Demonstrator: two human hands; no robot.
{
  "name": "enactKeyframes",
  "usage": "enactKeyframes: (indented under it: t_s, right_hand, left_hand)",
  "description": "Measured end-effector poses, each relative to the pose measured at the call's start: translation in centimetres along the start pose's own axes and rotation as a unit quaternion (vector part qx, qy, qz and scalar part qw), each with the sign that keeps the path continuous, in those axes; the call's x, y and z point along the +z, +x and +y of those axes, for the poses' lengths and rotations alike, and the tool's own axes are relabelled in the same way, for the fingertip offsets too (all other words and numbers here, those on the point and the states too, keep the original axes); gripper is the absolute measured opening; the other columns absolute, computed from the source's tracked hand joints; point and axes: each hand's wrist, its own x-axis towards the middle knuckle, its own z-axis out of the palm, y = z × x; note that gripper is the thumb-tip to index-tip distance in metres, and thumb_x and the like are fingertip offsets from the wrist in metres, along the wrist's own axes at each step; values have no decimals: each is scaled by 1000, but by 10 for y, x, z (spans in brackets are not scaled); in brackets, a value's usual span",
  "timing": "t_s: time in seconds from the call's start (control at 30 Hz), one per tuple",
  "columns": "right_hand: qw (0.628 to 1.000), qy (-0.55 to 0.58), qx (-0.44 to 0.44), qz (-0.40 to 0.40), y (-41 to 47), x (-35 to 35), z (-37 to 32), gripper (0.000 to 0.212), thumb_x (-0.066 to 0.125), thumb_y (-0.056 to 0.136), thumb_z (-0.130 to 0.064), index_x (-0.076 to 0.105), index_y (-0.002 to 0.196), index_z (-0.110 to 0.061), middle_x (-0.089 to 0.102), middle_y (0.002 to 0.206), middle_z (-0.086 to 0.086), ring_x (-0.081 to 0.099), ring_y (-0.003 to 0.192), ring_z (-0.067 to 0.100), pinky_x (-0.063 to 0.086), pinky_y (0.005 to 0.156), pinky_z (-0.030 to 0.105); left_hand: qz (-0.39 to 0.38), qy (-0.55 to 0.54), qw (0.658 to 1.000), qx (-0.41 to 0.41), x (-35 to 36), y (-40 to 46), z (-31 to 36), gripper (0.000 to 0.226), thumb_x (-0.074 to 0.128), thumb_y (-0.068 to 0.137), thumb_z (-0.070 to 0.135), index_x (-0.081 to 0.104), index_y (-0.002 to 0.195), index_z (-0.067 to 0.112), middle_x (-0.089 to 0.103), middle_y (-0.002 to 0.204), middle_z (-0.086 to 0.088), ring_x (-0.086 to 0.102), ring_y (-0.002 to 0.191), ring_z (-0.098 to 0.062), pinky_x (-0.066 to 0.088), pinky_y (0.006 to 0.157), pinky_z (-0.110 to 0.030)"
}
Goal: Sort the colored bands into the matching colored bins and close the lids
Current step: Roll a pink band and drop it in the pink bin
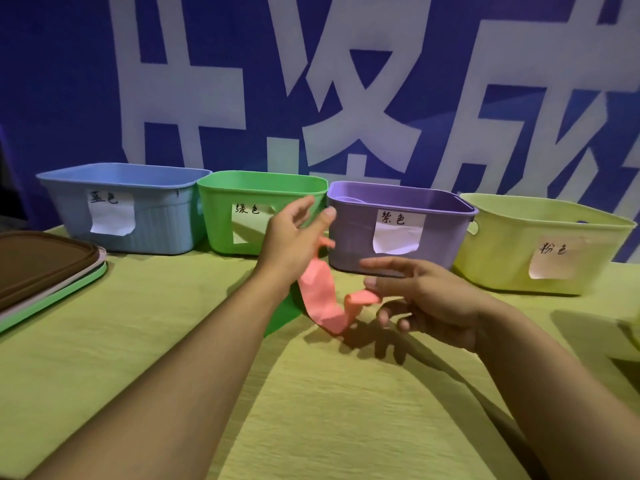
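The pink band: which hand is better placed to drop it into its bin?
Probably the right hand: it pinches the pink band and is nearer the pink-labelled bin.

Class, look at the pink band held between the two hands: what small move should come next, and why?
Probably carry the pink band rightward to the yellow-green bin, whose label reads pink. Both the left hand and right hand pinch it in front of the purple bin.
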Motion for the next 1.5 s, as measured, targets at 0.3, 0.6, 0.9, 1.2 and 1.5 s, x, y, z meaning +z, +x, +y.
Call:
enactKeyframes:
  t_s: [0.3,0.6,0.9,1.2,1.5]
  right_hand:
    - [971,213,-76,84,7,-16,-2,30,57,103,-30,78,91,-13,68,77,2,59,61,9,39,46,15]
    - [988,72,-128,50,12,-17,4,30,61,96,-38,68,109,-12,58,84,-2,46,70,9,33,59,23]
    - [974,-139,-178,16,14,2,20,30,75,88,-6,72,117,-2,78,109,11,74,101,24,60,88,29]
    - [971,-151,-184,-2,18,12,25,19,70,92,-3,65,103,11,76,94,21,72,83,18,62,76,29]
    - [982,-34,-185,-24,5,12,8,34,76,81,-28,64,102,-6,70,84,7,62,70,18,45,55,28]
  left_hand:
    - [-228,115,957,138,12,-25,12,47,88,77,18,73,121,22,71,118,11,68,110,-5,58,93,-26]
    - [-138,75,971,180,14,-23,9,18,78,85,28,79,101,21,78,93,7,73,90,-9,60,76,-23]
    - [-76,-60,983,156,7,-19,33,16,74,81,36,76,93,26,77,87,10,71,86,-8,60,79,-32]
    - [123,-210,967,80,-13,-1,36,3,76,91,26,76,91,23,78,90,6,71,89,-10,63,82,-40]
    - [192,-237,950,59,-21,9,33,4,77,91,27,74,92,25,77,88,11,73,93,-9,63,83,-34]
